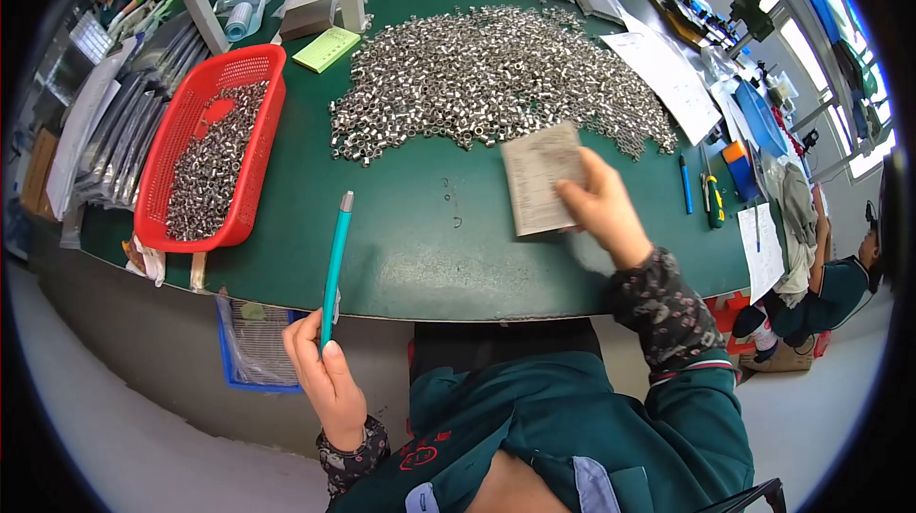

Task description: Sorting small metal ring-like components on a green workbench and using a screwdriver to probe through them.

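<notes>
Curling closed, the left hand [329,377] is gripping a teal stick [337,260]. The right hand [609,210] is pinching a card [536,179], rings [458,74] beyond its fingers.

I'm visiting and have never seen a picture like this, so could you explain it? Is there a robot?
No robot here: these are a person's own bare hands. The one picture comes from a wide fisheye camera worn on the head and looking down, so straight edges bend toward its rim. On the green table lies a broad pile of small metal rings; a red basket on the left holds more small metal pieces. The left hand holds a teal pen-like tool by its lower end, silvery tip pointing away. The right hand holds a greyish printed card near the pile's front edge.
</notes>
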`<state>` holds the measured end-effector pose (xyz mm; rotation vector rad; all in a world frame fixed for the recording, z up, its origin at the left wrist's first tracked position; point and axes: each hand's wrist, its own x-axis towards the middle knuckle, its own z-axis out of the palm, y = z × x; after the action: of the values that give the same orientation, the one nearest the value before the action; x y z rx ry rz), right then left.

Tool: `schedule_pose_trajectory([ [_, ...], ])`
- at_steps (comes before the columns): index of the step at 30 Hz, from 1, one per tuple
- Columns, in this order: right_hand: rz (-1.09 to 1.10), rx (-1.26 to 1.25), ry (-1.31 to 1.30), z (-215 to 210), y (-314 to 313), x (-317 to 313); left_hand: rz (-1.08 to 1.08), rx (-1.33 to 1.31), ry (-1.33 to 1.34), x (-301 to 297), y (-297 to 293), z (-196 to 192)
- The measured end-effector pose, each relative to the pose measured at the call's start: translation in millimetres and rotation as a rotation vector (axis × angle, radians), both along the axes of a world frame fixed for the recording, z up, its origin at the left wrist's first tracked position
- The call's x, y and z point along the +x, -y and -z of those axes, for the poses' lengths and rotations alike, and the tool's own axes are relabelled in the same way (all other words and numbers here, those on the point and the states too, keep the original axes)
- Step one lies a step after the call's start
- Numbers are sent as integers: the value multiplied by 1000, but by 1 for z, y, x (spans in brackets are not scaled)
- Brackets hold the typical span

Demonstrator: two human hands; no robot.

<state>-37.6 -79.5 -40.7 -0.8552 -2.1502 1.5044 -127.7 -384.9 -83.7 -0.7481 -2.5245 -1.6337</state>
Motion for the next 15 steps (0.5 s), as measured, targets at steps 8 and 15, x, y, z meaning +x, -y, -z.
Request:
schedule_pose_trajectory([
  [8, -9, 379, -29, 41, -5, 10, 45, -3, -15, -4, -8, 1],
  [15, 110, 60, 16, 5, -4, 37, 54, 29, 48, -3, -3, 7],
])
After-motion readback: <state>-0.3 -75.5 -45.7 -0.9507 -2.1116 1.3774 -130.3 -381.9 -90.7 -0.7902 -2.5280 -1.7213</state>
